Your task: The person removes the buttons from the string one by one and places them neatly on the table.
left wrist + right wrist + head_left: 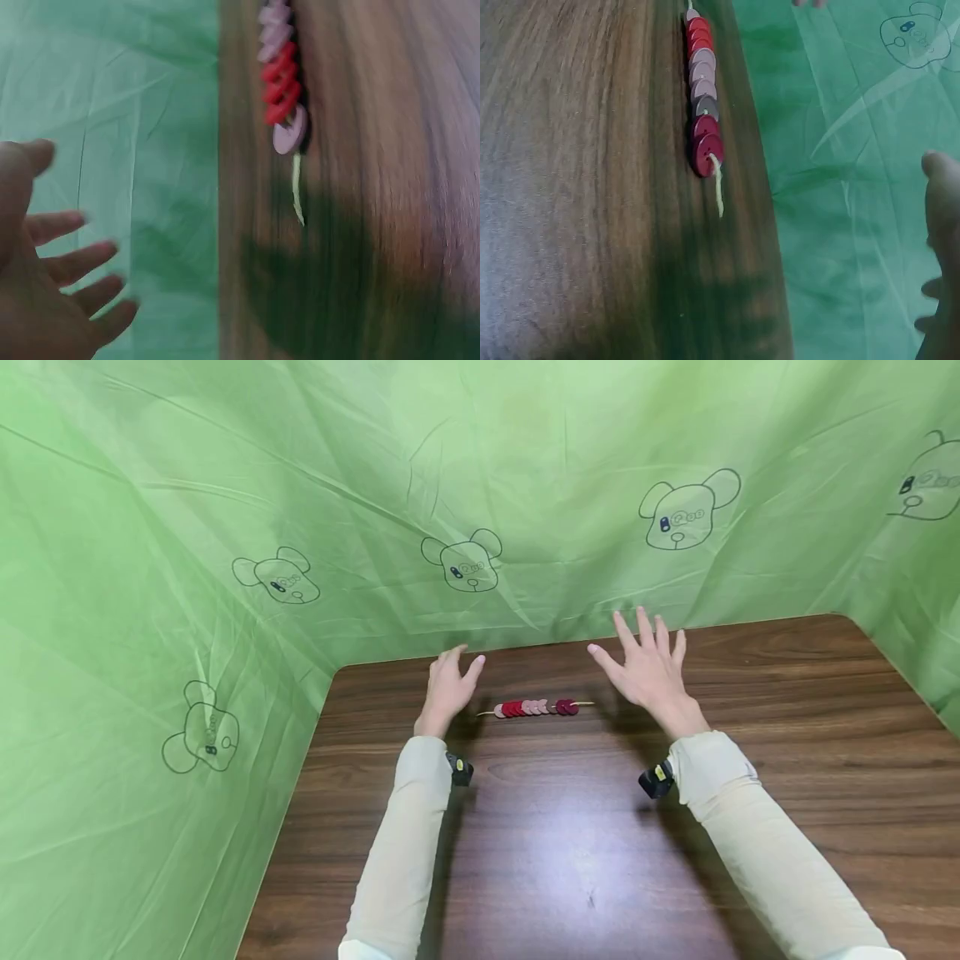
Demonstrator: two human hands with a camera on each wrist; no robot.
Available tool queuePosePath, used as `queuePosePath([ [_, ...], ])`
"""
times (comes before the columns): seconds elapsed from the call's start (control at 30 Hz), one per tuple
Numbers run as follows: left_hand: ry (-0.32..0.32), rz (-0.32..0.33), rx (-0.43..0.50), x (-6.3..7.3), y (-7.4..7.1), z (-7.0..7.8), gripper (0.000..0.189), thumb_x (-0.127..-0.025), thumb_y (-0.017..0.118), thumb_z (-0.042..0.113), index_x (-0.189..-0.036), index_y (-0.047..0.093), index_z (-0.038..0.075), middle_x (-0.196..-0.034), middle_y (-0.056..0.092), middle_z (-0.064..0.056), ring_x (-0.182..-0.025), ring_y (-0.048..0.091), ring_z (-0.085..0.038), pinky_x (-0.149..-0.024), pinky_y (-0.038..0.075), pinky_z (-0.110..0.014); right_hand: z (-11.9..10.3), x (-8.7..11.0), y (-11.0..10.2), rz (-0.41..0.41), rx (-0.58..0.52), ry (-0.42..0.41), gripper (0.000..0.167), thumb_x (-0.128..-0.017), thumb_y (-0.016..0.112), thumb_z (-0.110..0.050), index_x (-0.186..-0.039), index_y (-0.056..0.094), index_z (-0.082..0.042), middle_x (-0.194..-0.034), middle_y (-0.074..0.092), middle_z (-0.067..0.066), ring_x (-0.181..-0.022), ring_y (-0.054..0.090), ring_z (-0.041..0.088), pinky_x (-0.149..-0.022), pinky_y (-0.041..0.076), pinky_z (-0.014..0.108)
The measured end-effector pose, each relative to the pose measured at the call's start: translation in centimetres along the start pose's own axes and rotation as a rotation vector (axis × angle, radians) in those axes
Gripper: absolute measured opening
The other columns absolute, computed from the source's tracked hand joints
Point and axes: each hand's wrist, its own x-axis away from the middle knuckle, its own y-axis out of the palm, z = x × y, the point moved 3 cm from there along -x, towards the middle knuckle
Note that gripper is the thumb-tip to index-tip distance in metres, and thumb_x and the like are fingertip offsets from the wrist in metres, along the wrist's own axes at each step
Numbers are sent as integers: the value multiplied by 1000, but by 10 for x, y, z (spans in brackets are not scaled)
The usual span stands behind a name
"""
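A row of round buttons (534, 707) threaded on a pale cord lies on the wooden table, between the two hands. In the right wrist view the row holds red, pink, grey and dark red buttons (708, 154), overlapping one another. One cord end (720, 196) sticks out past the dark red ones; the other cord end (298, 196) shows beyond a single pink button (289, 133). My left hand (447, 687) is held left of the row, fingers relaxed and holding nothing. My right hand (651, 672) hovers to the right of it, fingers spread.
The brown wooden table (570, 843) ends at its far edge just behind the hands. Green sheeting (360, 527) with printed bear heads hangs behind the table and on both sides. Small black wrist cameras (657, 779) sit at the cuffs of both pale sleeves.
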Motion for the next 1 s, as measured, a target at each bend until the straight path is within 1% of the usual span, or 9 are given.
queuePosePath([
  [0.07, -21, -30, 68, -1, -2, -7, 48, -98, 48, 44, -132, 53, 11, -134, 55, -12, -126, 47, -30, -107, 38, -44, 1, -2, 3, 5, -57, -31, 80, -91, 31, -71, -154, 7, -28, -161, 0, 15, -145, 0, 44, -112, -6, 67],
  [0.17, -61, -87, 112, 0, -3, -17, 36, -97, 53, 38, -120, 61, 12, -124, 62, -8, -117, 55, -25, -100, 44, -41, 2, -5, 8, 8, -171, -76, 80, -92, 41, -64, -154, 14, -21, -159, 11, 17, -143, 11, 45, -112, 5, 67],
  [0.27, -78, -159, 111, 2, 0, -26, 29, -96, 56, 34, -115, 63, 13, -117, 65, -7, -111, 58, -24, -96, 46, -41, 3, -5, 15, 2, -257, -117, 77, -93, 48, -57, -152, 24, -13, -156, 21, 19, -140, 21, 44, -112, 14, 65],
  [0.37, -81, -220, 107, 6, 6, -34, 24, -95, 60, 28, -113, 65, 13, -110, 66, -8, -103, 59, -24, -92, 47, -40, 5, -3, 23, -9, -304, -151, 73, -93, 53, -52, -147, 33, -8, -150, 31, 20, -138, 28, 39, -113, 21, 59],
  [0.47, -98, -267, 113, 9, 14, -42, 21, -93, 63, 24, -111, 66, 12, -100, 67, -6, -90, 61, -22, -82, 48, -35, 8, -1, 33, -28, -332, -167, 67, -93, 57, -48, -142, 40, -6, -146, 38, 18, -135, 35, 36, -112, 28, 54],
  [0.57, -105, -301, 121, 13, 23, -48, 19, -91, 66, 21, -109, 67, 13, -92, 67, -4, -81, 59, -18, -75, 46, -29, 13, 2, 43, -41, -363, -162, 62, -92, 59, -46, -138, 45, -7, -141, 45, 17, -129, 42, 35, -108, 34, 53],
  [0.67, -82, -310, 123, 14, 31, -52, 17, -90, 67, 18, -106, 69, 13, -89, 66, -3, -78, 56, -14, -73, 44, -26, 16, 4, 49, -51, -385, -158, 57, -91, 61, -44, -135, 50, -8, -137, 50, 16, -126, 46, 36, -105, 37, 54],
  [0.87, -2, -271, 80, 13, 41, -55, 11, -86, 72, 15, -96, 72, 11, -86, 63, -4, -83, 54, -15, -75, 43, -26, 20, 7, 60, -73, -417, -152, 47, -88, 67, -38, -125, 59, -9, -128, 57, 13, -119, 52, 33, -102, 40, 51],
  [1.0, 25, -247, 50, 13, 44, -57, 9, -82, 75, 15, -90, 72, 10, -86, 60, -5, -83, 53, -16, -74, 43, -26, 21, 9, 72, -86, -411, -193, 44, -86, 71, -32, -121, 62, -6, -119, 60, 14, -108, 57, 31, -96, 45, 49],
])
